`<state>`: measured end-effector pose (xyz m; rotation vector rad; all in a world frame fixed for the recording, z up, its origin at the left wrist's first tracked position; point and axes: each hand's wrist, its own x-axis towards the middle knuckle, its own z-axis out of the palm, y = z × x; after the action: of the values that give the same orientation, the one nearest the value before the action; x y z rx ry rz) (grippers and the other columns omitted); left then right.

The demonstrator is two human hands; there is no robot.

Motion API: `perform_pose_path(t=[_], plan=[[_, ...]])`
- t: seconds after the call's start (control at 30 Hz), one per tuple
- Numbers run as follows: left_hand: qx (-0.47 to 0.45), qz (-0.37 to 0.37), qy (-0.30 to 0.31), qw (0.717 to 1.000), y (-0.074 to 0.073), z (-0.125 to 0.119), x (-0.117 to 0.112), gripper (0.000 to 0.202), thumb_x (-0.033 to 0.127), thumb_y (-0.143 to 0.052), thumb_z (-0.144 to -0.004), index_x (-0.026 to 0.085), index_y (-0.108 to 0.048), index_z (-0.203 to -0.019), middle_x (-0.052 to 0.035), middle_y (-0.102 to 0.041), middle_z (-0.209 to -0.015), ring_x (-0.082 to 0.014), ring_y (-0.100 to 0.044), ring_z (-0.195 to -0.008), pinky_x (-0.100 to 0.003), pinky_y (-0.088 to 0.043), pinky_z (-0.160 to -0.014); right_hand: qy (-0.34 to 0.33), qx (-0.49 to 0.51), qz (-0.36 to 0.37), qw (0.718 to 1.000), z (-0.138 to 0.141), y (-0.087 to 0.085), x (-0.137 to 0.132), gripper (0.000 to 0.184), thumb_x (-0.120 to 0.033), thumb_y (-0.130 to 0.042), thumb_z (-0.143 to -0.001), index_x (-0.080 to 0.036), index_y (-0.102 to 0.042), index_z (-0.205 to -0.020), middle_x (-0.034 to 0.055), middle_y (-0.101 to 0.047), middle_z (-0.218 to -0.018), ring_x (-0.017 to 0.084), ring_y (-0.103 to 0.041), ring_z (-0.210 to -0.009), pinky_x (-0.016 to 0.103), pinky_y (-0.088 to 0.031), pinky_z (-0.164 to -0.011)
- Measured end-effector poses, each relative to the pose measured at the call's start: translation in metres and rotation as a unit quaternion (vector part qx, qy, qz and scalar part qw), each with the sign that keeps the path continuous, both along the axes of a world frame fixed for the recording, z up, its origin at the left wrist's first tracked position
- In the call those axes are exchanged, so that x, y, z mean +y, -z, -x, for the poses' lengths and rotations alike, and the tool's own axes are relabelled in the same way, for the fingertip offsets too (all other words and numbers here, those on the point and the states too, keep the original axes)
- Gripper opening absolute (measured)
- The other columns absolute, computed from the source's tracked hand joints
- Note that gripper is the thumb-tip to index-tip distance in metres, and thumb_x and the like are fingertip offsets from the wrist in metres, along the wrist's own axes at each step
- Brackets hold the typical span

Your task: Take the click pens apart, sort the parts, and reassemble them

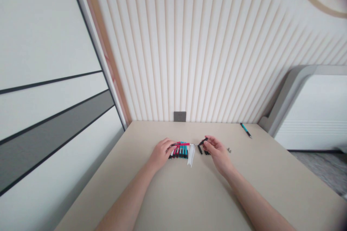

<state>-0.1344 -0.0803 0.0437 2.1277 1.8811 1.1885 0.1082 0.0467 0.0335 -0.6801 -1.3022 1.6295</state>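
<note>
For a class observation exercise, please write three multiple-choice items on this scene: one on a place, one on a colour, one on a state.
1. Where is the teal pen?
A. Near the table's far edge
B. Under the right hand
C. On the floor

2. What colour is the pen piece at the left hand?
A. White
B. Red
C. Teal

3. How are the white sticks placed?
A. Upright in a cup
B. Lying on the table
C. Inside a box

Answers:
1. A, it lies right of the hands, by the edge.
2. B, red shows across the fingers.
3. B, they lie loosely fanned.
</note>
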Motion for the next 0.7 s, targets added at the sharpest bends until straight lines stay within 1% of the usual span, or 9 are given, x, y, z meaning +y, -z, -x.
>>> perform_pose_path(t=[0.17, 0.27, 0.5, 0.7], plan=[[-0.003, -0.013, -0.002, 1.000, -0.003, -0.001, -0.001, 0.023, 0.026, -0.048, -0.098, 0.022, -0.066, -0.110, -0.0045, -0.066, -0.096, -0.0171, -0.061, -0.089, -0.029, -0.049, -0.082, 0.034, 0.004, -0.005, 0.999, -0.002, 0.002, 0.005, 0.046, -0.046, -0.079, -0.071, -0.021, -0.064, -0.107, 0.0039, -0.070, -0.090, 0.020, -0.066, -0.082, 0.034, -0.053, -0.076], [-0.005, -0.019, -0.007, 1.000, -0.004, -0.002, -0.001, 0.022, 0.026, -0.049, -0.097, 0.021, -0.067, -0.107, -0.0046, -0.067, -0.094, -0.0175, -0.062, -0.088, -0.029, -0.049, -0.081, 0.036, 0.005, -0.006, 0.999, -0.003, 0.003, 0.007, 0.046, -0.046, -0.079, -0.070, -0.021, -0.064, -0.106, 0.0040, -0.071, -0.091, 0.020, -0.066, -0.085, 0.033, -0.053, -0.077], [-0.002, -0.024, -0.007, 1.000, -0.002, 0.000, 0.000, 0.022, 0.026, -0.049, -0.097, 0.021, -0.067, -0.108, -0.0046, -0.067, -0.095, -0.0174, -0.062, -0.090, -0.029, -0.050, -0.082, -0.007, -0.005, -0.005, 1.000, -0.001, 0.001, 0.001, 0.044, -0.049, -0.079, -0.069, -0.022, -0.063, -0.101, 0.0051, -0.073, -0.092, 0.022, -0.068, -0.087, 0.033, -0.051, -0.077], [0.007, -0.020, 0.028, 0.999, -0.003, -0.003, -0.001, 0.020, 0.029, -0.050, -0.097, 0.021, -0.067, -0.106, -0.0050, -0.067, -0.094, -0.0174, -0.063, -0.088, -0.030, -0.050, -0.081, -0.060, -0.042, -0.022, 0.997, 0.002, -0.006, -0.009, 0.040, -0.048, -0.080, -0.070, -0.020, -0.063, -0.094, 0.0063, -0.074, -0.086, 0.022, -0.068, -0.084, 0.033, -0.049, -0.076]])
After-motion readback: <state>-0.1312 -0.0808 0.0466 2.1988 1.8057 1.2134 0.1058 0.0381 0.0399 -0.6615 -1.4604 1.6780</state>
